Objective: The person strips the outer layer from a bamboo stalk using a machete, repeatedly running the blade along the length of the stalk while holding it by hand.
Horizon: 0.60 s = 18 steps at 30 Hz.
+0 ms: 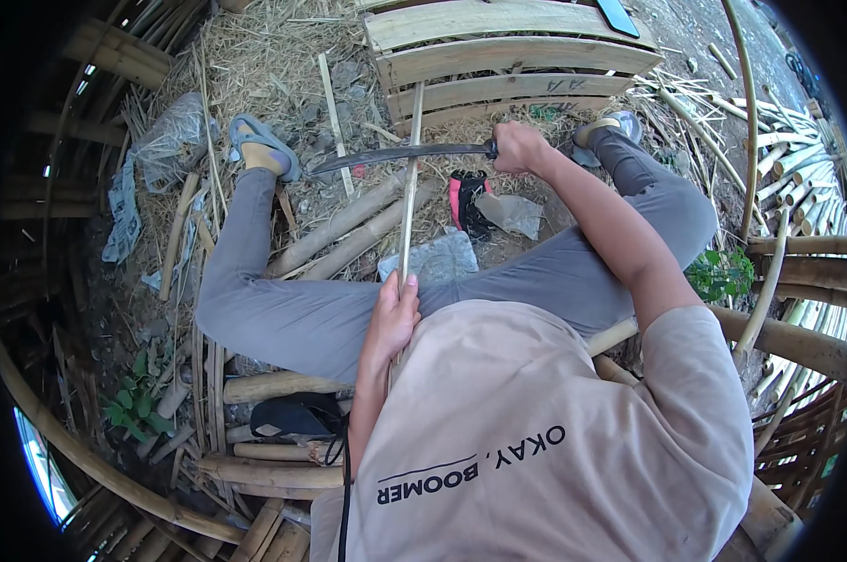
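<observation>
My left hand [392, 317] is closed around the lower part of a long, narrow bamboo strip [407, 220], close to my lap. The strip points away from me, its far end reaching the slatted wooden crate. In my right hand [521, 148] is the dark handle of a machete [376, 157], fingers wrapped round it. Its long, slightly curved blade lies crosswise to the left and crosses the strip about midway; whether it cuts into the strip, I cannot tell. Below the blade, on the ground, rest a pink and black object [467, 201] and a pale flat block [430, 257].
Ahead stands a slatted wooden crate [517, 58] with a phone [617, 17] on top. Bamboo poles [348, 229] lie between my legs. Cut bamboo pieces [802, 173] are piled at the right. Clear plastic [172, 140] sits at the left, and a black pouch [297, 415] beside my left hip.
</observation>
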Each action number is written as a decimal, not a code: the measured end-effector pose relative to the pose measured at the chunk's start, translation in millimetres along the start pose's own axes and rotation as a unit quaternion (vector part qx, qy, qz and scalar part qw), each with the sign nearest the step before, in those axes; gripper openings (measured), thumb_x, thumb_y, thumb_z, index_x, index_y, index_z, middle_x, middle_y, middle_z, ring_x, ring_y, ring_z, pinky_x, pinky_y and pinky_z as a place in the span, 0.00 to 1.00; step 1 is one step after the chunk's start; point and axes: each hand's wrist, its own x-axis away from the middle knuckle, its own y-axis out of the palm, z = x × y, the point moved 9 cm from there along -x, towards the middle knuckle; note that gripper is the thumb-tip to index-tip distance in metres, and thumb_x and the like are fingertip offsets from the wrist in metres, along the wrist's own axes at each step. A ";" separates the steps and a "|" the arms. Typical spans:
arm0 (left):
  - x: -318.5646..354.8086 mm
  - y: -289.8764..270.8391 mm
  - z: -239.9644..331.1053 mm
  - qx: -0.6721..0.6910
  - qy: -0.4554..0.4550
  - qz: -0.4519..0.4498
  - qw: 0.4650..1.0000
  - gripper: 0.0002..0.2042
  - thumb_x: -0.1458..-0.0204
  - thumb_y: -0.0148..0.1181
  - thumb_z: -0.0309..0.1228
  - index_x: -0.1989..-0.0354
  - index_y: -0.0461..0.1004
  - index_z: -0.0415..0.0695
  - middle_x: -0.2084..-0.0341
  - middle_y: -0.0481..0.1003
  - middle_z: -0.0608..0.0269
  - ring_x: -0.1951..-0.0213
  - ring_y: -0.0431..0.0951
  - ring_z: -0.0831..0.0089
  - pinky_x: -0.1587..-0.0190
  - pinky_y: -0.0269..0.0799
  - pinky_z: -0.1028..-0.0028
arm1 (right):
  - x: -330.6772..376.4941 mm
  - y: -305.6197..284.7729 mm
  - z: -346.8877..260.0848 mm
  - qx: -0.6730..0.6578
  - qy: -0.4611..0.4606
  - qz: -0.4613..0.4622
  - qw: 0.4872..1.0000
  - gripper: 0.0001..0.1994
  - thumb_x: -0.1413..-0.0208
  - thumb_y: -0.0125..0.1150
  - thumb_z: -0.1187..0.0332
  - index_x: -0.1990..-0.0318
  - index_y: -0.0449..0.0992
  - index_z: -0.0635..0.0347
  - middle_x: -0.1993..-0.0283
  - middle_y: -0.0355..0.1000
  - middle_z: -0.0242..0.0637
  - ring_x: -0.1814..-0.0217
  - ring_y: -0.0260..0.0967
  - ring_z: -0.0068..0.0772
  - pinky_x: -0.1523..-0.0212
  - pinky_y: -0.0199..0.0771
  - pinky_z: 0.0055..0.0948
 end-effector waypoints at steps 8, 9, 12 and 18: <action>2.4 0.7 -0.7 -0.001 -0.003 0.000 1.000 0.09 0.31 0.46 0.37 0.63 0.62 0.48 0.84 0.53 0.79 0.85 0.50 0.88 0.84 0.47 0.81 | -4.2 -5.1 61.0 -0.026 0.048 0.047 0.997 0.14 0.62 0.60 0.68 0.67 0.80 0.69 0.63 0.77 0.61 0.57 0.77 0.58 0.53 0.79 0.46; 2.6 1.9 -1.0 0.016 -0.009 -0.003 1.000 0.09 0.31 0.46 0.38 0.63 0.61 0.49 0.84 0.51 0.80 0.86 0.48 0.89 0.84 0.45 0.82 | -4.5 -1.1 52.8 -0.021 0.034 0.051 0.998 0.14 0.62 0.59 0.68 0.67 0.80 0.67 0.64 0.77 0.61 0.58 0.77 0.59 0.54 0.79 0.47; -0.7 1.5 -3.7 0.000 -0.008 0.000 1.000 0.09 0.31 0.47 0.37 0.64 0.61 0.49 0.85 0.50 0.81 0.86 0.48 0.89 0.84 0.45 0.81 | 2.4 12.0 9.3 -0.019 -0.035 0.007 0.999 0.13 0.62 0.60 0.68 0.68 0.80 0.67 0.64 0.77 0.61 0.58 0.77 0.58 0.54 0.79 0.47; -1.1 -2.5 -6.1 0.003 -0.001 -0.002 1.000 0.08 0.32 0.49 0.35 0.64 0.62 0.49 0.85 0.52 0.80 0.86 0.48 0.89 0.85 0.44 0.81 | -1.7 11.8 -6.1 -0.020 -0.024 -0.004 1.000 0.17 0.61 0.61 0.66 0.64 0.78 0.69 0.63 0.77 0.60 0.55 0.77 0.57 0.51 0.77 0.47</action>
